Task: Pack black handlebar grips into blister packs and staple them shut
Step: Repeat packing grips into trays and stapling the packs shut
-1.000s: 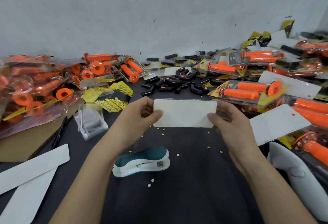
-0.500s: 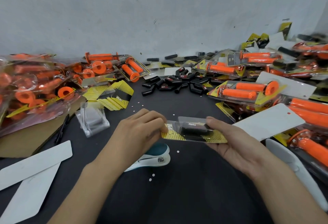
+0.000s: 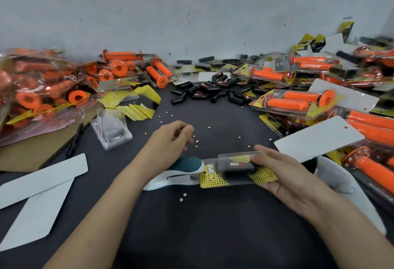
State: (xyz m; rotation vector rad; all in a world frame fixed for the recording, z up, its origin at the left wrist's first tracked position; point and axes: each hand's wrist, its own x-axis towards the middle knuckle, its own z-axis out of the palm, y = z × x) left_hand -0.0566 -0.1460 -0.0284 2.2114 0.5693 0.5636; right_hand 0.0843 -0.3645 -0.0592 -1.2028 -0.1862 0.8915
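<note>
Fingers [image 3: 260, 157] of right hand [image 3: 287, 176] clasp blister pack [image 3: 231, 169].

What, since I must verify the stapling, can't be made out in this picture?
Head view only:
Staples in the blister pack: too small to see.
The stapler rear: hidden by the left forearm.
Fingers of the right hand beneath the pack: hidden by the pack.
Far-right orange packs: blurred.

the blister pack [image 3: 236, 170] lies on the table [image 3: 191, 226] right of the stapler [image 3: 177, 174], loose grips [image 3: 210, 92] behind.
</note>
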